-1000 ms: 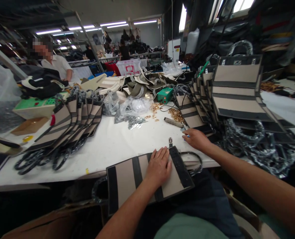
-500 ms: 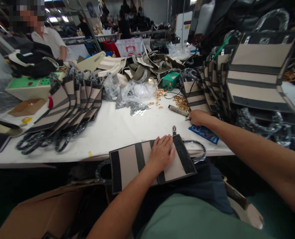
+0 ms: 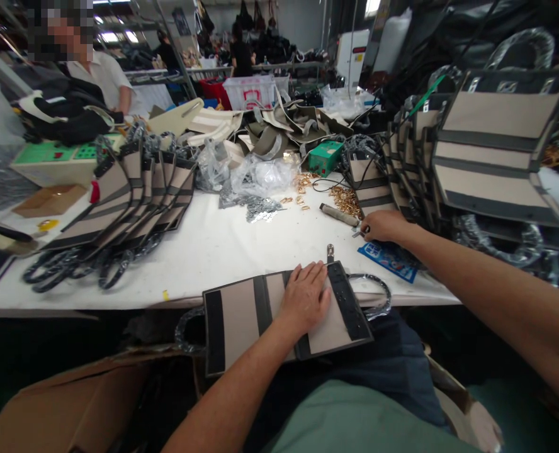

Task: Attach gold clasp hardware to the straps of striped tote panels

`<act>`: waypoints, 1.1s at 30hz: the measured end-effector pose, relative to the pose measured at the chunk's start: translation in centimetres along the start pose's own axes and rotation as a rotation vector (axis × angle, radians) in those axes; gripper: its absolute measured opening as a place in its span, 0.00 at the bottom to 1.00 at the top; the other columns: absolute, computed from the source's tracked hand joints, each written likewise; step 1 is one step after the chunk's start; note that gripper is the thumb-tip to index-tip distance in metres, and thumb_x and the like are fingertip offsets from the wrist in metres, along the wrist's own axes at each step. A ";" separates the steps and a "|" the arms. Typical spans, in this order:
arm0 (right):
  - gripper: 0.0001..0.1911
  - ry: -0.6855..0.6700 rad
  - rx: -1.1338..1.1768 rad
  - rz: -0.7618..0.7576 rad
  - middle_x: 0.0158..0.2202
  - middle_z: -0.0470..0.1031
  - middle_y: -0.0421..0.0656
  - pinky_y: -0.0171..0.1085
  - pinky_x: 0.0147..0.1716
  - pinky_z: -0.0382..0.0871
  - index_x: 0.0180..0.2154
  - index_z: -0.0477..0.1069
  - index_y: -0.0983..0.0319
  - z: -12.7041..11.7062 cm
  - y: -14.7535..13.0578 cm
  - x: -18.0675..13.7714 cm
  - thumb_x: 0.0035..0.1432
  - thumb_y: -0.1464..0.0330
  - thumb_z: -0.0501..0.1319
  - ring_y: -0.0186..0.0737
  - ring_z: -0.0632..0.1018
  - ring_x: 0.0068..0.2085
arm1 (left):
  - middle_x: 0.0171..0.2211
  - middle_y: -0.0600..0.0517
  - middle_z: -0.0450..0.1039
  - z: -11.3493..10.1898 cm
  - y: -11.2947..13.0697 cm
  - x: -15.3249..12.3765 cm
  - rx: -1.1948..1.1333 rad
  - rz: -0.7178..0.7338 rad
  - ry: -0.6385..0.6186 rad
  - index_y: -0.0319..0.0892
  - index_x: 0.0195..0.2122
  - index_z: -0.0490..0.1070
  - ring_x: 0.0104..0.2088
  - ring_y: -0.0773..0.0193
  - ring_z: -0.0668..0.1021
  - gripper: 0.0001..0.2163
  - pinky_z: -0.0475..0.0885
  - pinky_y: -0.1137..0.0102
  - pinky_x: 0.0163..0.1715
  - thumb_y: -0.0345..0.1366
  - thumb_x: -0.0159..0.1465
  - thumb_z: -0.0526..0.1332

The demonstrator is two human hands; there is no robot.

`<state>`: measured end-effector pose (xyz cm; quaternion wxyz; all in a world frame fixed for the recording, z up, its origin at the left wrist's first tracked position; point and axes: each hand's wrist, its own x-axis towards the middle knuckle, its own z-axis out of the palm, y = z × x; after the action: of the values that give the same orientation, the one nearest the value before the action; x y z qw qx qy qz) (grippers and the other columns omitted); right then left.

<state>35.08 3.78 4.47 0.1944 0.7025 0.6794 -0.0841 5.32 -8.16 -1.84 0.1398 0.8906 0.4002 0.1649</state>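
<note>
My left hand [image 3: 305, 299] lies flat, fingers stretched out, on an unfolded bag body [image 3: 237, 318] with beige panels, dark bands and plastic-wrapped handles. The bag body rests over my lap against the table edge; a small strap with a metal fitting [image 3: 330, 253] sticks out from its far side. My right hand [image 3: 384, 225] is on the table further off, its fingers closed around something small; a bit of metal shows at the fingertips. Right beside them lies a tool with a wrapped grey handle [image 3: 338, 214]. A blue printed packet [image 3: 388, 259] lies below this hand.
Several similar bag bodies lean at the left [image 3: 119, 195] and a tall stack [image 3: 494, 151] at the right. Gold metal pieces [image 3: 345, 200], silver pieces [image 3: 263, 207], clear plastic bags [image 3: 260, 173] and a green box [image 3: 325, 157] with a cable occupy the table. A co-worker [image 3: 102, 82] is at the far left.
The view has shifted slightly. My right hand's fingers have curled closer together by the tool handle. My left hand stays flat on the bag body.
</note>
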 end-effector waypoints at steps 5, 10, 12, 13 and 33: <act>0.15 0.003 0.053 0.040 0.49 0.82 0.48 0.44 0.44 0.72 0.44 0.84 0.54 -0.1 -0.9 0.0 0.53 0.65 0.68 0.55 0.80 0.49 | 0.70 0.47 0.62 0.0 0.0 -0.1 0.003 -0.007 0.007 0.42 0.67 0.63 0.70 0.54 0.64 0.23 0.55 0.50 0.72 0.40 0.72 0.54; 0.16 0.010 0.098 0.137 0.50 0.81 0.57 0.46 0.43 0.74 0.44 0.83 0.61 0.2 -2.1 0.5 0.52 0.67 0.68 0.58 0.81 0.48 | 0.70 0.48 0.61 0.0 -0.1 -0.2 0.001 -0.002 0.009 0.42 0.67 0.63 0.70 0.55 0.64 0.23 0.55 0.50 0.72 0.40 0.72 0.53; 0.16 0.011 0.125 0.157 0.49 0.81 0.57 0.46 0.42 0.74 0.43 0.83 0.62 0.3 -2.3 0.6 0.50 0.68 0.68 0.58 0.81 0.47 | 0.70 0.48 0.61 0.0 -0.1 -0.2 -0.002 -0.003 0.006 0.42 0.68 0.63 0.70 0.55 0.64 0.23 0.54 0.50 0.72 0.40 0.72 0.53; 0.15 0.013 0.140 0.160 0.48 0.81 0.57 0.45 0.41 0.74 0.42 0.83 0.62 0.2 -2.3 0.6 0.49 0.69 0.68 0.57 0.81 0.46 | 0.70 0.48 0.61 0.0 -0.1 -0.2 -0.004 -0.006 0.004 0.42 0.68 0.63 0.70 0.55 0.64 0.23 0.55 0.50 0.72 0.40 0.72 0.53; 0.13 -0.021 0.830 -0.500 0.34 0.82 0.40 0.36 0.36 0.68 0.39 0.82 0.60 3.8 -8.1 -6.3 0.58 0.63 0.60 0.40 0.78 0.35 | 0.68 0.44 0.66 -0.1 0.0 0.1 -0.054 -0.021 0.018 0.40 0.66 0.65 0.68 0.52 0.67 0.24 0.57 0.50 0.71 0.40 0.70 0.57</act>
<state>27.25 -3.51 2.15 -0.1217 0.5351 0.7346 -0.3991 5.34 -8.03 -1.77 0.1617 0.8807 0.4062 0.1822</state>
